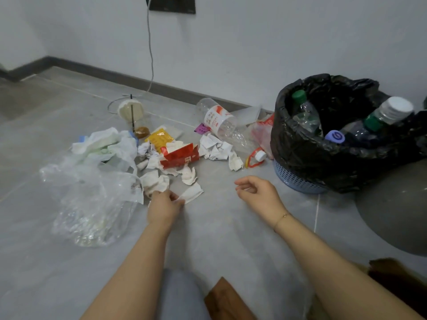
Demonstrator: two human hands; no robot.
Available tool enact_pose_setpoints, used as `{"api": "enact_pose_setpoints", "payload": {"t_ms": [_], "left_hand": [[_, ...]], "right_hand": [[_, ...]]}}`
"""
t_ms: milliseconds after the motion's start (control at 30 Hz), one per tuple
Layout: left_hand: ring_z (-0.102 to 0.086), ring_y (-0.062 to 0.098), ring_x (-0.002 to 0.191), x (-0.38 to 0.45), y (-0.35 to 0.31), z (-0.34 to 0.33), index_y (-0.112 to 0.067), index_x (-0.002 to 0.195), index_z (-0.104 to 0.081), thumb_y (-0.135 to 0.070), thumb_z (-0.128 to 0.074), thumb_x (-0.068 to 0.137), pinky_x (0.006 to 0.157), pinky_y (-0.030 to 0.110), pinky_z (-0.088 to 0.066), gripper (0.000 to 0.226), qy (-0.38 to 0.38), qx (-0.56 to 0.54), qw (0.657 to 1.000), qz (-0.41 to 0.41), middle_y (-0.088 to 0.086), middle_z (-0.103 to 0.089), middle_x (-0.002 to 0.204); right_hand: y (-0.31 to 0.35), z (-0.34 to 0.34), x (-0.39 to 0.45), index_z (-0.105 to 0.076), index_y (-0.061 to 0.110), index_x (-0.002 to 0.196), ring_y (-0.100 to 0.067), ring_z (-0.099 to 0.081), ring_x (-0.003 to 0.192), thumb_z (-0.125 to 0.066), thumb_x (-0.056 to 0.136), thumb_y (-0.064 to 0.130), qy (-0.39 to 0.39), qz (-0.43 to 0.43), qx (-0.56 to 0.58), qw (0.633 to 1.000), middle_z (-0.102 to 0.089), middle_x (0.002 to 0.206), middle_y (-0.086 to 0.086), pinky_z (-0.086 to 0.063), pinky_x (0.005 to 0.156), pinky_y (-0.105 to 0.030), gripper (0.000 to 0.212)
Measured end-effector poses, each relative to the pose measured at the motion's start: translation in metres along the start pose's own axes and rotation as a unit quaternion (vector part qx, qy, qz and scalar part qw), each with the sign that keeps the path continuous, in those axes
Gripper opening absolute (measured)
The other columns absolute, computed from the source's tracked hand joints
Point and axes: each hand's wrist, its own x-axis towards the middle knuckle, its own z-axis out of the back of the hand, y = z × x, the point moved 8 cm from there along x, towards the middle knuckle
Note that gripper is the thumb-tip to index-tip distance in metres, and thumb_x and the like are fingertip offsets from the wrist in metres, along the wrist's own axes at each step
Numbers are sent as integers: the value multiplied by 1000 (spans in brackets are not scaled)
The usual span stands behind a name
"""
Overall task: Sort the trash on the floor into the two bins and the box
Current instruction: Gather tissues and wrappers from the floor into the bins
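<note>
At the far left of the floor [57, 262] lies a crumpled clear plastic bag [92, 204], with pale wrappers [104, 144] bunched just behind it, none of it sorted yet. The left hand [165, 205] pinches a soiled white tissue [191, 192] at the near edge of the heap, fingers curled on it. Behind that sit more tissues, a torn red carton [180, 154], a yellow sachet [160, 138] and a lidded cup with a straw [134, 114]. Further right lie crumpled receipts [215, 147], a clear bottle [219, 120] on its side and an orange-ringed cap [255, 158]. The right hand [256, 192] hovers empty, fingers loosely curled. At the right, the black-lined bin [335, 162] already holds several bottles, so that sorting looks well begun; most paper and plastic remains. Only this one bin shows clearly. A cable [150, 42] hangs down the wall behind the pile, clear of the reach.
</note>
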Motion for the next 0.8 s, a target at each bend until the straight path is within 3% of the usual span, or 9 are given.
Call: {"api": "enact_pose_setpoints", "payload": {"t_ms": [67, 167, 333, 433, 533, 600, 667, 800], "left_hand": [[-60, 21, 77, -5, -9, -2, -13, 81, -66, -27, -71, 82, 63, 27, -43, 14, 14, -27, 999, -21, 3, -65, 82], [-50, 9, 61, -22, -28, -8, -10, 82, -66, -22, -72, 83, 51, 15, -36, 14, 57, -120, 990, -53, -4, -58, 70], [-56, 14, 65, -47, -52, -14, -7, 77, -66, -12, -77, 78, 61, 22, -42, 12, 103, -261, 958, -61, 3, -65, 71], [-57, 14, 66, -58, -67, -17, -4, 81, -68, -4, -74, 78, 60, 16, -45, 7, 119, -287, 947, -83, 7, -65, 72], [-59, 15, 69, -65, -77, -20, -5, 85, -68, 0, -73, 79, 67, 23, -49, 9, 139, -317, 933, -100, 9, -65, 77], [-60, 12, 70, -65, -79, -20, -6, 87, -68, -1, -73, 79, 67, 20, -50, 11, 141, -342, 924, -100, 5, -65, 78], [-61, 11, 70, -65, -79, -20, -5, 91, -67, -2, -73, 80, 68, 20, -50, 12, 141, -372, 913, -88, 3, -65, 79], [-62, 16, 74, -60, -79, -17, -1, 96, -65, 1, -68, 83, 68, 23, -52, 13, 127, -446, 884, -60, 5, -63, 80]], "right_hand": [[-4, 3, 0, -68, 18, 91, -8, -55, 70, -62, 83, 2, 1, -17, 26, 1000, -66, 85, -2, -46, 69, -17, 18], [-7, 8, 2, -68, 18, 91, -10, -57, 74, -63, 84, 5, -3, -46, 47, 998, -64, 82, 0, -45, 68, -20, 17], [-4, 1, -6, -65, 16, 94, -12, -58, 75, -66, 87, 17, 45, -94, 100, 989, -61, 83, 2, -47, 54, -19, 7], [-7, -7, -12, -65, 14, 98, -7, -57, 72, -66, 87, 24, 74, -123, 115, 983, -61, 83, 4, -50, 53, -20, 15], [-12, -9, -16, -64, 12, 87, -10, -57, 67, -67, 87, 14, 75, -153, 138, 976, -61, 76, 0, -50, 50, -21, 3], [-17, -9, -16, -65, 11, 81, -12, -59, 62, -66, 86, 8, 76, -168, 140, 973, -63, 74, -4, -49, 50, -21, 6], [-18, -9, -17, -66, 7, 87, -13, -60, 63, -67, 85, 9, 82, -182, 163, 966, -64, 76, -6, -51, 51, -21, 4], [-19, -23, -25, -63, 6, 104, -20, -66, 75, -70, 85, 21, 138, -242, 241, 930, -66, 85, -8, -58, 60, -29, 25]]}}
